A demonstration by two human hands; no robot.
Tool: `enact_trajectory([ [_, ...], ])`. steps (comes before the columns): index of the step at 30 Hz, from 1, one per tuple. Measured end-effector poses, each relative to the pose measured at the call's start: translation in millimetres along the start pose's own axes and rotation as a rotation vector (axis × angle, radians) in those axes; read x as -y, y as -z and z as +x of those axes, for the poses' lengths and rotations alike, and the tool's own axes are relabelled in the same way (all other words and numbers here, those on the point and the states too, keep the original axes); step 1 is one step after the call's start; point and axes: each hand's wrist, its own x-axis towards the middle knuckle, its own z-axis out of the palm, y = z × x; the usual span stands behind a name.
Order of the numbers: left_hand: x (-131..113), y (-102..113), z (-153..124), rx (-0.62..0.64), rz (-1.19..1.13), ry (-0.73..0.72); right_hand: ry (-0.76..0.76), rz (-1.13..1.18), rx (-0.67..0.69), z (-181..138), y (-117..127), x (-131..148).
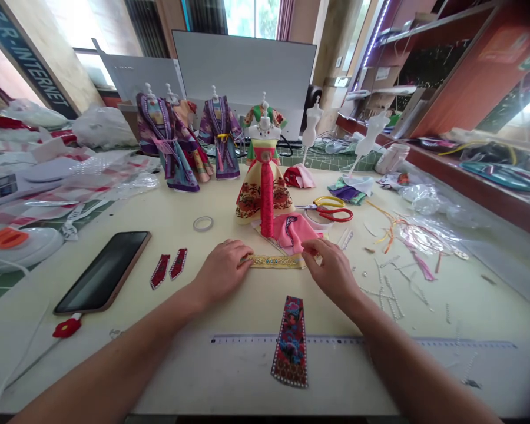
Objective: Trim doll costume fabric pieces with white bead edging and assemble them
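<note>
A gold beaded trim strip (276, 261) lies crosswise on the table in front of me. My left hand (226, 264) has its fingers closed on the strip's left end. At the other end, my right hand (330, 268) pinches it between thumb and fingers. Just behind the strip is pink cloth (287, 232) with a dark beaded trim. A miniature dress form (265, 171) wearing a yellow and red dress stands beyond it. Closer to me, a patterned red and blue panel (290, 344) with a beaded edge lies across a clear ruler (242, 339).
On the left are a phone (103, 274) and two small red fabric pieces (160, 271). Scissors (331, 209) and a tape roll (203, 224) lie farther back. Loose bead chains (391, 294) and cords spread to the right. Several dressed miniature forms (221, 138) stand behind.
</note>
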Motion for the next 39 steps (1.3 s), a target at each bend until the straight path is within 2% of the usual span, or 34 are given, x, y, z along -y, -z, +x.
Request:
enact_trajectory([
  [5, 4, 7, 0, 0.005, 0.011, 0.001, 0.066, -0.007, 0.049, 0, 7, 1],
  [11, 6, 5, 0, 0.091, 0.015, -0.163, 0.184, 0.009, 0.115, 0, 7, 4],
  [14, 4, 2, 0, 0.013, 0.035, -0.179, 0.184, 0.0, 0.081, 1, 4, 3],
  [17, -8, 2, -2, -0.065, 0.046, -0.214, 0.151, -0.002, 0.007, 2, 4, 2],
  [21, -28, 6, -12, -0.007, 0.074, -0.322, 0.139, 0.023, -0.051, 1, 6, 2],
  [24, -23, 14, -31, 0.01, 0.163, -0.259, 0.154, 0.052, -0.065, 0, 7, 1],
  [29, 21, 40, -80, -0.114, 0.36, 0.013, 0.173, 0.074, -0.073, 1, 5, -1],
  [32, 42, 47, -101, -0.157, 0.437, 0.113, 0.174, 0.07, -0.069, 1, 4, -1],
  [39, 48, 36, -104, -0.098, 0.478, 0.121, 0.158, 0.033, -0.056, 0, 3, -3],
])
